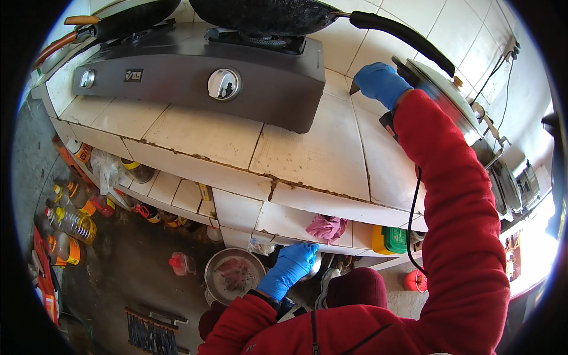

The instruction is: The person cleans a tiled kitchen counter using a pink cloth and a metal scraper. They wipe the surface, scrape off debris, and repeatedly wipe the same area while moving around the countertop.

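My right hand, in a blue glove, is raised at the back of the white-tiled counter, right of the grey gas stove. A small dark, flat-edged object pokes out at its curled fingers; most of it is hidden. Close by, a lidded metal pot stands partly behind my red sleeve. Lower down, my gloved left hand is by the front of the lower tiled shelf, fingers curled; whether they hold anything is hidden. A pink cloth lies on that shelf just above it.
A black wok sits on the stove, its handle reaching out above my right hand. On the floor are a metal basin of cloudy water, a red bucket and several oil bottles. A black cord hangs beside my right arm.
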Available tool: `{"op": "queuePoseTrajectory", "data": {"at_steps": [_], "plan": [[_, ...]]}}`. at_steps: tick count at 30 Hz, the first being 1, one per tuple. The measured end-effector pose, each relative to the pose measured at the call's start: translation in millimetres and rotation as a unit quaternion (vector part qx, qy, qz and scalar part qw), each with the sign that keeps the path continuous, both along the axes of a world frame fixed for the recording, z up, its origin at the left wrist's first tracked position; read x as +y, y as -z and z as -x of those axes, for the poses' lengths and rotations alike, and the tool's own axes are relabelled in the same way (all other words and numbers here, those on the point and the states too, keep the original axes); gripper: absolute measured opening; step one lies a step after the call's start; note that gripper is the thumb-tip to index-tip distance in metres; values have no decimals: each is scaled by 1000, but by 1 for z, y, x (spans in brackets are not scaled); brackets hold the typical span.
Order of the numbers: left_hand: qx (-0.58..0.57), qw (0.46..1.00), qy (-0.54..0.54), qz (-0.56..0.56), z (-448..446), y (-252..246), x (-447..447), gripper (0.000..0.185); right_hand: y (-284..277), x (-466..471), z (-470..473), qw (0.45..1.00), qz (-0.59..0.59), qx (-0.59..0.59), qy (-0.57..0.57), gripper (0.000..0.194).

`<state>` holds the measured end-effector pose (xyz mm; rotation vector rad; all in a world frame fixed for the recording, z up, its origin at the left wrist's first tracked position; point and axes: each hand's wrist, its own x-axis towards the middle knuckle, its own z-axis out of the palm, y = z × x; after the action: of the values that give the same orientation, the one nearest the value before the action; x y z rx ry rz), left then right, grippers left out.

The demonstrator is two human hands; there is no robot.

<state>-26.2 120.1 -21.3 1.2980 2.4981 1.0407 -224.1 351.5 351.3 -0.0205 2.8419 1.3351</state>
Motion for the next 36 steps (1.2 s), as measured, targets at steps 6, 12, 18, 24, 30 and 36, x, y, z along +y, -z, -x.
{"op": "queuePoseTrajectory", "data": {"at_steps": [6,12,18,24,30,36], "plan": [[8,1000,3,-1,2,1,3,20,12,6,3,996,-28,9,-80,11],[22,1000,10,2,4,-3,1,18,31,5,-28,998,4,0,-55,9],[51,999,8,0,6,-4,2,16,24,13,-12,996,10,81,-17,18],[65,998,5,24,7,-6,4,15,30,45,50,983,21,178,34,15],[62,998,-18,-2,7,-7,6,15,37,64,76,989,33,129,66,18],[40,999,-22,-13,9,-4,8,15,37,63,75,990,22,124,55,19]]}}
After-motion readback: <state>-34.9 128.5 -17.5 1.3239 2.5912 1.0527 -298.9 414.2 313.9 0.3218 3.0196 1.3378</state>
